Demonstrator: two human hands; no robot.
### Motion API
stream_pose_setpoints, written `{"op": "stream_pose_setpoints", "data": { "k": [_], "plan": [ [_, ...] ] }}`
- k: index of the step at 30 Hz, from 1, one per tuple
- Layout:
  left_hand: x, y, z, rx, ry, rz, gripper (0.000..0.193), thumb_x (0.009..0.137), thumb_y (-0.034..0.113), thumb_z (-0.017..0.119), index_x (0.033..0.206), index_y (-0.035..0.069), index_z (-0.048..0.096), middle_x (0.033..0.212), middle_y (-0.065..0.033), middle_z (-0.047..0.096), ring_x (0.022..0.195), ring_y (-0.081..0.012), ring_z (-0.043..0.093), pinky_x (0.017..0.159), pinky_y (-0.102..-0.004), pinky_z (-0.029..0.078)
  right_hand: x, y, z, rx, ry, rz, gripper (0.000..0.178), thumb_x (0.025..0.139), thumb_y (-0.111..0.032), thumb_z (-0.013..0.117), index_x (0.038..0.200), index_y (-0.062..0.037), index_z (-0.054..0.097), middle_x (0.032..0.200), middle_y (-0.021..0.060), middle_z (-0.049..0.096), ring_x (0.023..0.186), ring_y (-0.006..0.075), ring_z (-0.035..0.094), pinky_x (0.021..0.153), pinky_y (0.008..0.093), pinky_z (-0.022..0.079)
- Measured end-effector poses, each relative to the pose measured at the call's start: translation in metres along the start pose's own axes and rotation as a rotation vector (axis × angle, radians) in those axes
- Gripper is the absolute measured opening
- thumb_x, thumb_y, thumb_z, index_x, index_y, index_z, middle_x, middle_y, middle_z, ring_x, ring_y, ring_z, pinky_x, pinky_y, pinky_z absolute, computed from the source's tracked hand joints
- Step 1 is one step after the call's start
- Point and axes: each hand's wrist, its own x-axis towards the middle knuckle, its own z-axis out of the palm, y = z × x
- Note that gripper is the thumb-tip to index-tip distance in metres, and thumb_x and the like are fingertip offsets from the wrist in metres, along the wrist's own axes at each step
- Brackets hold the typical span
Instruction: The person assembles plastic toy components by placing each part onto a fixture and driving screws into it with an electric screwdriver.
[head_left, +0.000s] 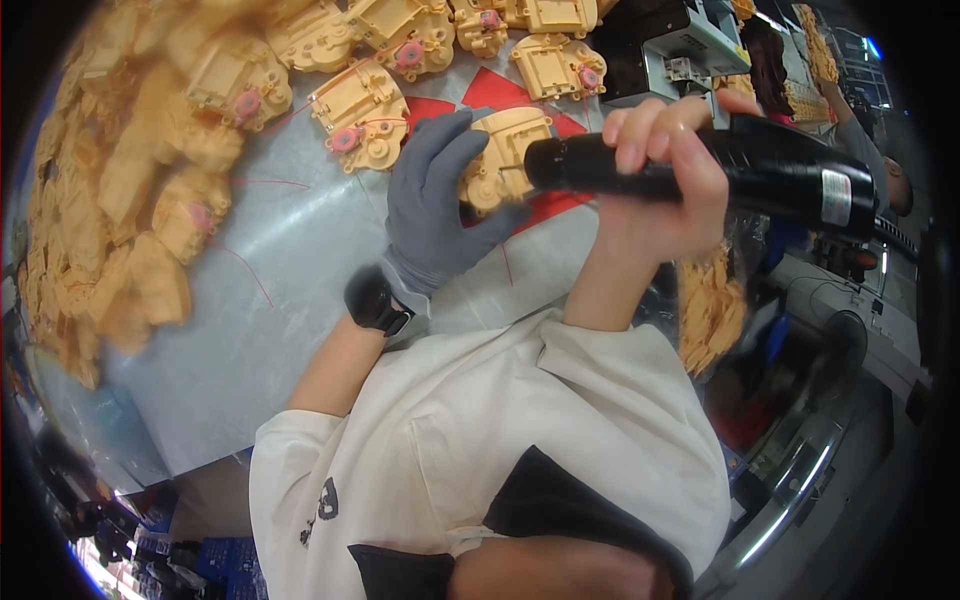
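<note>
My left hand (432,205), in a grey glove, curls round a yellow plastic housing (497,150) with gear-like round shapes moulded in it. The housing rests over a red sheet (484,92) on the grey tabletop (325,235). In my bare right hand (688,175) is a thick black handheld power tool (785,170), which looks like an electric screwdriver, lying nearly level with its nose pointing left. That nose overlaps the housing's right side, and its tip cannot be made out. Just left of my gloved fingers lies another housing (362,108) with a pink round part and thin red wire.
Similar yellow housings (415,35) line the table's far side, and a large heap of yellow parts (130,190) covers the left. A dark machine (680,45) stands at the far right. More yellow parts (712,310) sit right of my body. A person (895,185) shows at the right edge.
</note>
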Motion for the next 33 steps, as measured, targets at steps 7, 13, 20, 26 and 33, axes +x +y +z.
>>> {"op": "stream_pose_setpoints", "data": {
  "k": [7, 13, 20, 26, 33],
  "plan": [
    [0.001, 0.003, 0.001, 0.057, -0.036, 0.07, 0.077, 0.051, 0.029, 0.083, 0.116, 0.007, 0.046, 0.12, -0.0179, 0.047, 0.105, -0.0362, 0.049, 0.089, -0.047, 0.041, -0.014, -0.012, -0.016, -0.053, -0.297, 0.096, 0.051, 0.077, -0.003, 0.045, 0.127, -0.0083, 0.036, 0.069, 0.0061, 0.045, 0.056, 0.0185, 0.047, 0.062, 0.0371, 0.041],
    [0.0, 0.003, 0.002, 0.076, -0.034, 0.044, 0.079, 0.051, 0.03, 0.083, 0.117, 0.008, 0.046, 0.122, -0.0186, 0.045, 0.108, -0.0356, 0.048, 0.093, -0.0477, 0.038, -0.016, -0.007, -0.02, -0.029, -0.314, 0.096, 0.051, 0.077, -0.003, 0.045, 0.127, -0.0083, 0.037, 0.069, 0.0061, 0.045, 0.057, 0.0186, 0.047, 0.062, 0.037, 0.041],
    [-0.001, 0.002, 0.001, 0.08, -0.057, 0.028, 0.073, 0.055, 0.021, 0.079, 0.118, 0.009, 0.046, 0.124, -0.0202, 0.044, 0.111, -0.0357, 0.047, 0.095, -0.0474, 0.037, -0.015, -0.011, -0.019, 0.002, -0.303, 0.11, 0.051, 0.076, -0.003, 0.045, 0.127, -0.0086, 0.037, 0.069, 0.006, 0.045, 0.056, 0.0181, 0.046, 0.062, 0.0365, 0.04],
    [-0.001, 0.003, 0.0, 0.064, -0.064, 0.012, 0.069, 0.056, 0.016, 0.076, 0.118, 0.009, 0.046, 0.124, -0.0204, 0.045, 0.112, -0.0362, 0.046, 0.095, -0.0467, 0.037, -0.014, -0.009, -0.018, -0.002, -0.306, 0.11, 0.051, 0.076, -0.003, 0.044, 0.126, -0.0081, 0.037, 0.069, 0.006, 0.045, 0.056, 0.0179, 0.046, 0.062, 0.0364, 0.04],
    [0.0, 0.002, -0.001, 0.051, -0.068, 0.014, 0.069, 0.055, 0.014, 0.076, 0.117, 0.009, 0.047, 0.123, -0.0204, 0.045, 0.112, -0.0369, 0.047, 0.095, -0.0466, 0.037, -0.016, -0.005, -0.018, -0.004, -0.288, 0.118, 0.049, 0.076, -0.003, 0.046, 0.125, -0.0069, 0.038, 0.068, 0.0061, 0.044, 0.056, 0.0183, 0.047, 0.062, 0.0364, 0.041]
  ]
}}
